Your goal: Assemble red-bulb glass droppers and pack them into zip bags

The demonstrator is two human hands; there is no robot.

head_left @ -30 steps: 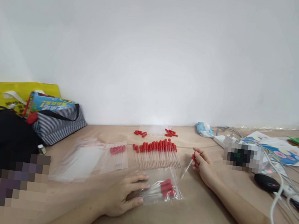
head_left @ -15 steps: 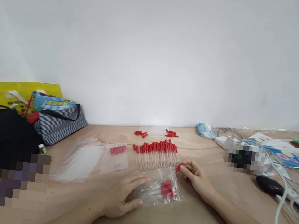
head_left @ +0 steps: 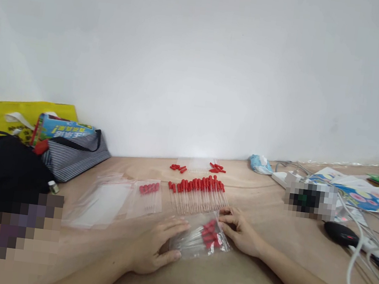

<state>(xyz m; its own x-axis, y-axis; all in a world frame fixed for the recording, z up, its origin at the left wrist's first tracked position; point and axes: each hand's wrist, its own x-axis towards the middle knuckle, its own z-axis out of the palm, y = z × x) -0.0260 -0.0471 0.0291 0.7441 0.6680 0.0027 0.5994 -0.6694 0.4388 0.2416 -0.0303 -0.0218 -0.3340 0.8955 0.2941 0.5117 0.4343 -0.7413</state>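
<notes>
A clear zip bag (head_left: 193, 249) lies flat on the table in front of me, with several red-bulbed droppers (head_left: 211, 232) inside, their bulbs toward the right. My left hand (head_left: 158, 244) rests at the bag's left end, fingers and thumb spread apart, touching its edge. At the opposite end my right hand (head_left: 239, 231) has its fingers closed on the bag's top right edge, beside the red bulbs. Just behind stands a row of loose droppers (head_left: 200, 194), red ends away from me. A second bag of droppers (head_left: 148, 197) lies to the left.
Flat clear bags (head_left: 102, 205) lie at left. Loose red bulbs (head_left: 217, 168) and glass tubes (head_left: 198, 165) lie near the wall. A striped bag (head_left: 73, 155) and a black bag (head_left: 2, 174) stand left. Cables, a black mouse-like device (head_left: 340, 234) and a power strip (head_left: 280, 178) occupy the right.
The dropper in my right hand has gone into the bag beside the others. My right hand has moved left to the bag's edge. My left hand stays put.
</notes>
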